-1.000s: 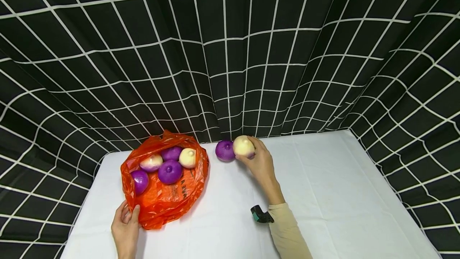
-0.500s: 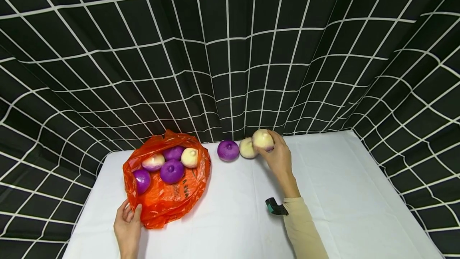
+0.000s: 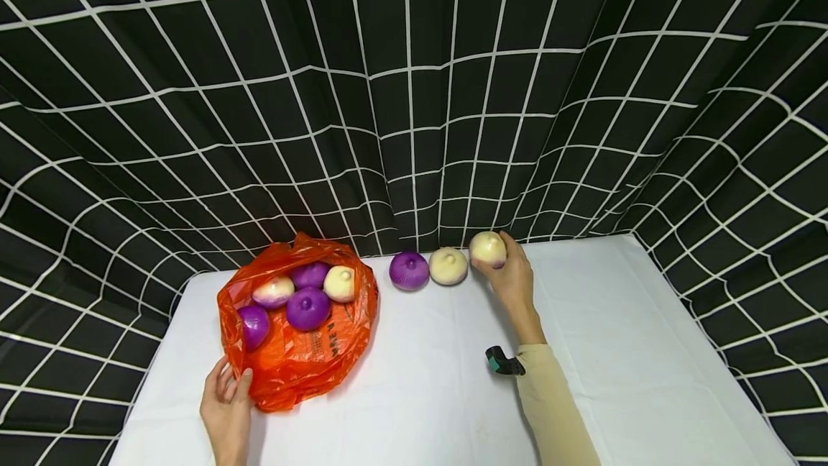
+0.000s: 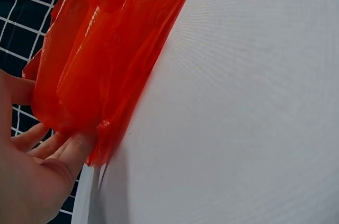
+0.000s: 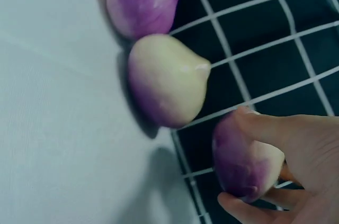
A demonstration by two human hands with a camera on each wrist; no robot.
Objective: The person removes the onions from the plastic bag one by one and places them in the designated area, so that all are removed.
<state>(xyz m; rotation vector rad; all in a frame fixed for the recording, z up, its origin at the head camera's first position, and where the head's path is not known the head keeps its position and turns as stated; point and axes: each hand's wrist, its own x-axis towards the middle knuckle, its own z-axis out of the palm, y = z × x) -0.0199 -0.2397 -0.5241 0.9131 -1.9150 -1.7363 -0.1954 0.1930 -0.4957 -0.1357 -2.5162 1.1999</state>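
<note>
My right hand (image 3: 513, 280) grips a cream-and-purple onion (image 3: 488, 249) between thumb and fingers near the table's back edge. In the right wrist view the held onion (image 5: 241, 160) appears raised off the cloth, apart from its neighbours. To its left sit a cream onion (image 3: 448, 266) and a purple onion (image 3: 409, 270), side by side. My left hand (image 3: 226, 408) pinches the front left edge of an orange-red plastic bag (image 3: 304, 372), whose mouth lies open. Several purple and cream onions rest inside, among them a purple onion (image 3: 307, 308). The left wrist view shows fingers at the bag's rim (image 4: 95, 102).
A white cloth covers the table (image 3: 414, 394). Behind and beside it hangs a black curtain (image 3: 414, 113) with a white grid. A black strap-like piece (image 3: 504, 362) sticks out at my right wrist, by a beige sleeve (image 3: 556, 408).
My right hand has moved to the right with its onion, off the row. The cream onion behind it has come into sight. My left hand keeps its hold on the bag.
</note>
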